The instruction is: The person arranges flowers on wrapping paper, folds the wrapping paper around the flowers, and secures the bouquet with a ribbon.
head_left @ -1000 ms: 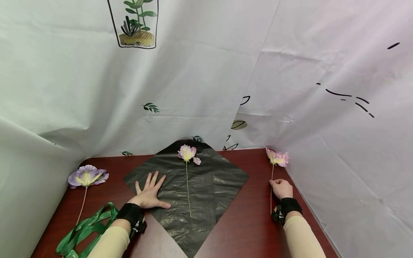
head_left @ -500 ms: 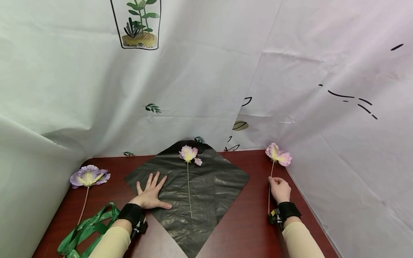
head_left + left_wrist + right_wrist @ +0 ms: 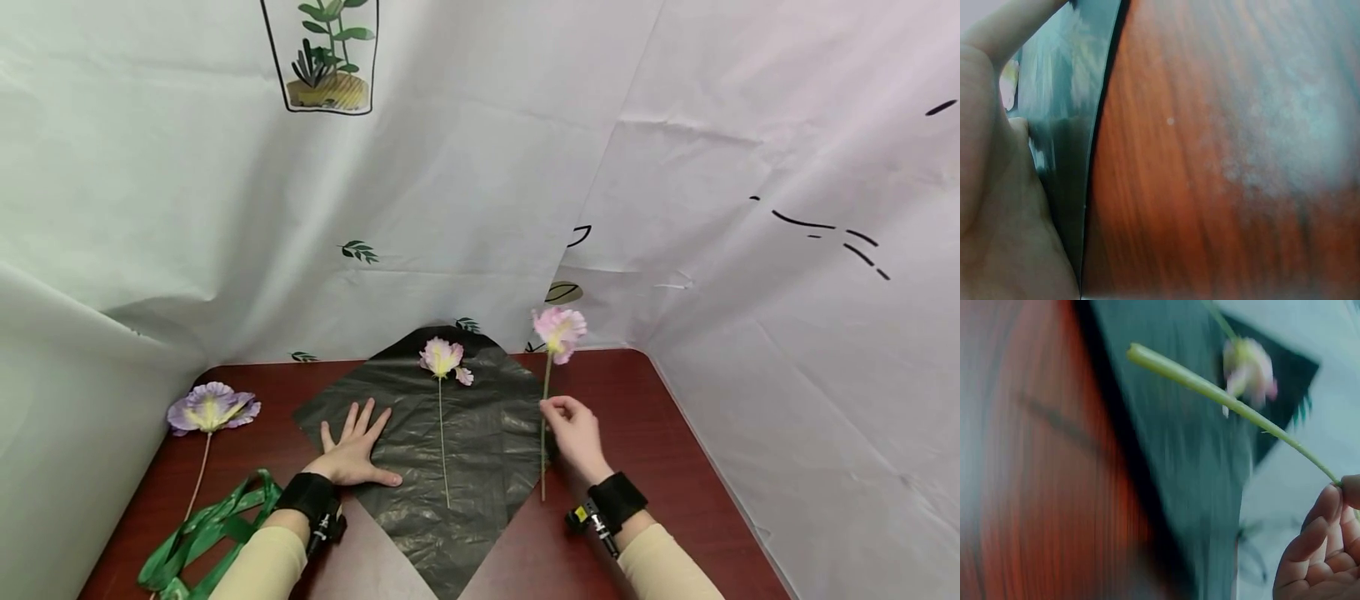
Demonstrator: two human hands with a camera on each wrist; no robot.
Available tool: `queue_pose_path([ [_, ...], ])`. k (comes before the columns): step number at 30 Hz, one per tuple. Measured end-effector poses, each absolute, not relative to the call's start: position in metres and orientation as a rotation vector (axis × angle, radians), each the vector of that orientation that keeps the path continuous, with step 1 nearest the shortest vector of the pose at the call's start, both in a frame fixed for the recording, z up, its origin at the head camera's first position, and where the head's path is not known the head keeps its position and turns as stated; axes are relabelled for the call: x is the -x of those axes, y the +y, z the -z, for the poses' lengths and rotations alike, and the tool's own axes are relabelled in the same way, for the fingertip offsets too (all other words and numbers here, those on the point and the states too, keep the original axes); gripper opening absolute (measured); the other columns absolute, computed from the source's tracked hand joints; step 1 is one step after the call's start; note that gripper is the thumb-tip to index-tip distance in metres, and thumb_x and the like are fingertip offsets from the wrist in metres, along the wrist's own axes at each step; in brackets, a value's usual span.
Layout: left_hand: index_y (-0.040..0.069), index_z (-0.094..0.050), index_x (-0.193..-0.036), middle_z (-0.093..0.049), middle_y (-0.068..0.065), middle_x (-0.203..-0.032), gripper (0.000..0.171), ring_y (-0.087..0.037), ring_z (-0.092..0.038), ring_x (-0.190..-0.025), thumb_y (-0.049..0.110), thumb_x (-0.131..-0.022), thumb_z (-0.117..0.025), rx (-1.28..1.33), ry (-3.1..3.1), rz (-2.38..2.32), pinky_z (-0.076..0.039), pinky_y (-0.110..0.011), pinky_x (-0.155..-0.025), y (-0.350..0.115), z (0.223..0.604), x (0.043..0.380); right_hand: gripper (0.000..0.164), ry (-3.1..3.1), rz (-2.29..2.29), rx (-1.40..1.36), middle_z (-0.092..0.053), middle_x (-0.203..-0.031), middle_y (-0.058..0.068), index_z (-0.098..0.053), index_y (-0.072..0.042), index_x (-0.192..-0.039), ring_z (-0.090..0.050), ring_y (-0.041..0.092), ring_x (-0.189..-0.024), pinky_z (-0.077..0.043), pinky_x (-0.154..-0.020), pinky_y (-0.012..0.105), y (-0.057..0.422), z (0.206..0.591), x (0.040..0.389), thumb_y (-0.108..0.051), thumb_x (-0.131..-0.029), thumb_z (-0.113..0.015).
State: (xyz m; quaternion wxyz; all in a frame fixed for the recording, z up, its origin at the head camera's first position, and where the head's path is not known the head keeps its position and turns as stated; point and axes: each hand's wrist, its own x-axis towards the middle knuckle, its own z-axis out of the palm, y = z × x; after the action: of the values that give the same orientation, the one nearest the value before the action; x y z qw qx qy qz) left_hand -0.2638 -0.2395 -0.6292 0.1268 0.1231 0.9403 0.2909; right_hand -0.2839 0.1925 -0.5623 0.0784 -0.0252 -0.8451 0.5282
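A white cloth (image 3: 450, 167) printed with leaves and a plant hangs at 12 o'clock and round both sides. A red-brown table (image 3: 652, 433) stands before it. On the table lies a black sheet (image 3: 472, 533), one corner toward 12 o'clock, another toward 6; from its middle the remaining directions are read. A green ribbon (image 3: 238, 528) lies loosely looped at 8 o'clock. A pink flower (image 3: 558, 332) is held up off the table at the sheet's 3 o'clock edge, its bloom toward 1 o'clock, its stem end pointing down. A purple flower (image 3: 212, 408) lies between 9 and 10 o'clock, its stem running to the ribbon. A second pink flower (image 3: 442, 358) lies on the sheet, bloom toward 12 o'clock, stem toward 6. At 9 o'clock the left hand (image 3: 352, 457) rests on the sheet, fingers straight and spread. At 3 o'clock the right hand (image 3: 576, 433) pinches the raised flower's stem between thumb and fingertip
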Motion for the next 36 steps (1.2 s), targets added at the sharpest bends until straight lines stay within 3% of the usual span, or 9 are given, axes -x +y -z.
queue_pose_path([
  [5, 0.011, -0.024, -0.179, 0.006, -0.024, -0.185, 0.145, -0.052, 0.016, -0.167, 0.083, -0.071, -0.09, -0.364, 2.732, -0.853, 0.031, -0.083, -0.111, -0.239, 0.631, 0.265, 0.016, -2.578, -1.637, -0.066, -0.074, -0.075, 0.004, -0.081, -0.005, -0.1, -0.07, 0.027, -0.067, -0.047, -0.056, 0.022, 0.148, 0.559, 0.272, -0.02, -0.105, -0.08],
  [13, 0.011, -0.024, -0.179, 0.005, -0.024, -0.185, 0.145, -0.052, 0.016, -0.167, 0.081, -0.071, -0.091, -0.357, 2.74, -0.84, 0.031, -0.082, -0.111, -0.242, 0.631, 0.265, 0.019, -2.714, -1.615, -0.251, -0.073, -0.075, -0.001, -0.081, -0.008, -0.099, -0.073, 0.022, -0.068, -0.052, -0.06, 0.025, 0.106, 0.565, 0.269, -0.026, -0.106, -0.079],
  [20, 0.011, -0.024, -0.179, 0.006, -0.024, -0.185, 0.145, -0.052, 0.016, -0.167, 0.081, -0.071, -0.091, -0.356, 2.74, -0.843, 0.031, -0.083, -0.111, -0.242, 0.629, 0.265, 0.019, -2.743, -1.635, -0.23, -0.073, -0.074, -0.002, -0.081, -0.009, -0.099, -0.073, 0.02, -0.068, -0.052, -0.06, 0.026, 0.083, 0.569, 0.277, -0.025, -0.107, -0.078],
  [26, 0.011, -0.025, -0.178, 0.005, -0.024, -0.185, 0.145, -0.052, 0.016, -0.167, 0.081, -0.07, -0.091, -0.354, 2.735, -0.855, 0.031, -0.082, -0.111, -0.241, 0.628, 0.264, 0.019, -2.722, -1.69, -0.182, -0.075, -0.075, 0.005, -0.081, -0.007, -0.099, -0.076, 0.033, -0.074, -0.049, -0.06, 0.025, 0.07, 0.569, 0.286, -0.024, -0.106, -0.078],
  [36, 0.011, -0.024, -0.179, 0.005, -0.024, -0.185, 0.145, -0.052, 0.016, -0.167, 0.081, -0.071, -0.091, -0.351, 2.732, -0.837, 0.03, -0.082, -0.112, -0.24, 0.627, 0.263, 0.017, -2.673, -1.684, -0.321, -0.072, -0.074, -0.002, -0.08, -0.01, -0.107, -0.07, 0.016, -0.064, -0.053, -0.06, 0.029, 0.065, 0.596, 0.309, -0.027, -0.104, -0.081],
])
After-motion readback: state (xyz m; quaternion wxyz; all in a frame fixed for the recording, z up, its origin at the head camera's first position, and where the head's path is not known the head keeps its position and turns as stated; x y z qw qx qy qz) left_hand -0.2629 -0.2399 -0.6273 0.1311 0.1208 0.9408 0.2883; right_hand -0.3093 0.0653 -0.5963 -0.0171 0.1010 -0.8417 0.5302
